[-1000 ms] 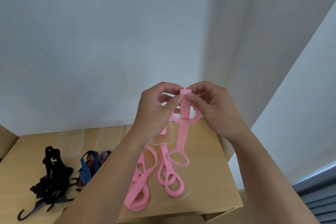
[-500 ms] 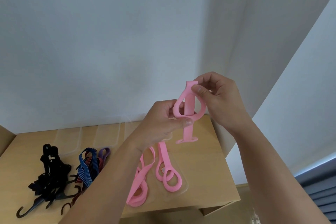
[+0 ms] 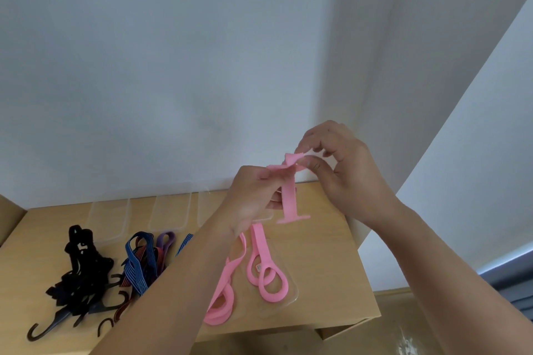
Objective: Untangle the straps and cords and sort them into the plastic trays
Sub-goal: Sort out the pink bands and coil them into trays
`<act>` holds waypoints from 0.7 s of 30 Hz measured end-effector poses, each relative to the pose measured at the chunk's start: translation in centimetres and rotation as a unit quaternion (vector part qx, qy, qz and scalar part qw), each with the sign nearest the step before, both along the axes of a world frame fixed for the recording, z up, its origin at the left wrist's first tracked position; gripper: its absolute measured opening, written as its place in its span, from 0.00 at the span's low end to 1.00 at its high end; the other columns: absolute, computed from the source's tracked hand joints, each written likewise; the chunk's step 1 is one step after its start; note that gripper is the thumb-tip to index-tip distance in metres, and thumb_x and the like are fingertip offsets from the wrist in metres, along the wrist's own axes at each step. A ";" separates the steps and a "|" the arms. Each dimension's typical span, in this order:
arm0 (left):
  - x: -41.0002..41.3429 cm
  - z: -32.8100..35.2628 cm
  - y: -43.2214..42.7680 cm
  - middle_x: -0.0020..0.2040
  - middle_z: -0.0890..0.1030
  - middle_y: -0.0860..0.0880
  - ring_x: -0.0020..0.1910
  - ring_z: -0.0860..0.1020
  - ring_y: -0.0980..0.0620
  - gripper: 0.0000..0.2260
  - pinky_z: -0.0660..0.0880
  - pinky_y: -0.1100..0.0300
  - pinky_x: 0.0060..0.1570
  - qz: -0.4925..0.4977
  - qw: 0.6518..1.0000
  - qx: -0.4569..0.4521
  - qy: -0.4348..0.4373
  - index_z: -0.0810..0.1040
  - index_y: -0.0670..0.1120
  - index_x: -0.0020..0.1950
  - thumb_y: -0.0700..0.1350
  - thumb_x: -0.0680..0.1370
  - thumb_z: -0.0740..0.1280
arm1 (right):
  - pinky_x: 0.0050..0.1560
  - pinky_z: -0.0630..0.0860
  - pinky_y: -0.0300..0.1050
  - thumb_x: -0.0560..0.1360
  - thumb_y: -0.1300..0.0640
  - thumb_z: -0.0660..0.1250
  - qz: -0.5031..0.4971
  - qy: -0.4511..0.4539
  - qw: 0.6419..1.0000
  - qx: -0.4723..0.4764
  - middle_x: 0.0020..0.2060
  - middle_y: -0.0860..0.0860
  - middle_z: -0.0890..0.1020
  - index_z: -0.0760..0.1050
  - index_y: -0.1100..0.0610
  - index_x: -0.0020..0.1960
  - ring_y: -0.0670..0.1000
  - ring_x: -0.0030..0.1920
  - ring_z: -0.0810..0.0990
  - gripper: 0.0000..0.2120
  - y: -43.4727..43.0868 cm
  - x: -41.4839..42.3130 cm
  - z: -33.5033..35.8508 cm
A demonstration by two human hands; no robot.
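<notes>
Pink strap is held up in the air over the back right part of the wooden counter, pinched between both hands. The left hand grasps its folded upper end from the left, fingers curled onto it. The right hand pinches the twisted top between thumb and fingers. Its stem hangs straight down and ends in a flat crosspiece. Below it, a looped pink strap lies in a transparent plastic tray. Another pink strap lies just beside that one, partly behind the left forearm; whether it is inside the tray cannot be told. Two more transparent trays stand along the wall. On the counter's left lie tangled black hooked cords and, next to them, blue striped bungee cords with a purple strap.
</notes>
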State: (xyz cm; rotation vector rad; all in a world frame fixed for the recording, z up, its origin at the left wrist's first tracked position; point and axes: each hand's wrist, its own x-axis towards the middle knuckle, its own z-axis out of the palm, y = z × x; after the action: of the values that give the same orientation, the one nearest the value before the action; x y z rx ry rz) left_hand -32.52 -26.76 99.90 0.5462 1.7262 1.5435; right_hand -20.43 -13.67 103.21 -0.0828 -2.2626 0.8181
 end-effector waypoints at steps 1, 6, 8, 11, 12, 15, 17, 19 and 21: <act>-0.3 0.1 0.1 0.44 0.87 0.40 0.44 0.87 0.44 0.09 0.83 0.55 0.40 0.013 1.000 -0.005 -0.015 0.86 0.40 0.51 0.46 0.79 0.73 | 0.47 0.73 0.40 0.77 0.67 0.69 0.003 0.005 1.000 0.022 0.47 0.48 0.78 0.81 0.54 0.50 0.52 0.48 0.77 0.09 0.0 0.0 -0.5; -2.2 0.9 0.0 0.43 0.85 0.41 0.39 0.83 0.45 0.08 0.79 0.57 0.37 0.005 0.999 -0.001 -0.042 0.86 0.39 0.53 0.42 0.79 0.72 | 0.42 0.77 0.48 0.75 0.68 0.69 0.001 -0.009 0.995 0.099 0.46 0.51 0.77 0.82 0.59 0.51 0.54 0.45 0.78 0.08 -0.4 0.0 -3.7; -2.9 1.1 -0.1 0.45 0.85 0.38 0.42 0.83 0.42 0.09 0.80 0.55 0.40 -0.006 0.999 0.007 -0.034 0.85 0.35 0.53 0.41 0.78 0.73 | 0.39 0.77 0.49 0.75 0.70 0.70 -0.003 -0.017 0.995 0.103 0.46 0.51 0.77 0.82 0.60 0.51 0.53 0.42 0.78 0.09 -0.7 -0.1 -5.0; -3.6 1.4 -0.1 0.45 0.84 0.37 0.43 0.84 0.41 0.05 0.81 0.52 0.44 -0.043 0.999 0.010 -0.021 0.85 0.36 0.51 0.33 0.77 0.70 | 0.37 0.77 0.52 0.74 0.71 0.71 -0.013 -0.027 0.994 0.109 0.46 0.51 0.78 0.82 0.60 0.51 0.54 0.41 0.78 0.10 -1.3 -0.4 -6.1; -3.7 1.5 -0.2 0.45 0.84 0.37 0.43 0.84 0.42 0.07 0.81 0.52 0.43 -0.054 0.998 0.012 -0.023 0.85 0.36 0.51 0.31 0.77 0.68 | 0.36 0.77 0.52 0.74 0.71 0.71 -0.020 -0.026 0.993 0.112 0.46 0.52 0.78 0.82 0.60 0.51 0.55 0.41 0.78 0.10 -1.5 -0.6 -6.2; -4.0 1.7 -0.3 0.49 0.83 0.33 0.46 0.83 0.41 0.13 0.82 0.53 0.43 -0.068 0.997 0.023 -0.040 0.84 0.33 0.55 0.26 0.76 0.64 | 0.35 0.77 0.50 0.73 0.69 0.71 -0.043 -0.015 0.992 0.120 0.45 0.52 0.78 0.82 0.59 0.51 0.55 0.40 0.78 0.09 -1.9 -0.8 -6.2; -4.2 1.7 -0.3 0.54 0.83 0.31 0.49 0.83 0.39 0.15 0.82 0.52 0.45 -0.072 0.996 0.030 -0.050 0.82 0.32 0.58 0.25 0.76 0.62 | 0.34 0.77 0.48 0.74 0.66 0.70 -0.053 -0.009 0.991 0.125 0.45 0.53 0.79 0.82 0.59 0.51 0.55 0.41 0.78 0.07 -2.2 -0.9 -6.2; -4.3 1.8 -0.2 0.57 0.81 0.29 0.50 0.82 0.38 0.16 0.83 0.50 0.48 -0.068 0.995 0.033 -0.062 0.82 0.32 0.59 0.26 0.77 0.60 | 0.35 0.76 0.46 0.74 0.67 0.71 -0.056 -0.003 0.991 0.120 0.46 0.53 0.79 0.82 0.59 0.51 0.54 0.42 0.78 0.07 -2.3 -1.0 -6.2; -4.5 1.9 -0.1 0.61 0.78 0.27 0.51 0.81 0.38 0.14 0.83 0.48 0.50 -0.050 0.993 0.044 -0.101 0.79 0.30 0.60 0.32 0.79 0.60 | 0.37 0.74 0.42 0.73 0.69 0.71 -0.058 0.004 0.992 0.113 0.46 0.53 0.79 0.81 0.59 0.51 0.54 0.44 0.78 0.09 -2.4 -1.1 -6.3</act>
State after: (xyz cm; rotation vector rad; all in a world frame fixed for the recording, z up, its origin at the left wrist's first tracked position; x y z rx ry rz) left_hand -37.01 -26.88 101.78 0.4938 1.4631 1.5528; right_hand -21.50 -16.09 96.94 -0.1041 -2.3029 0.4963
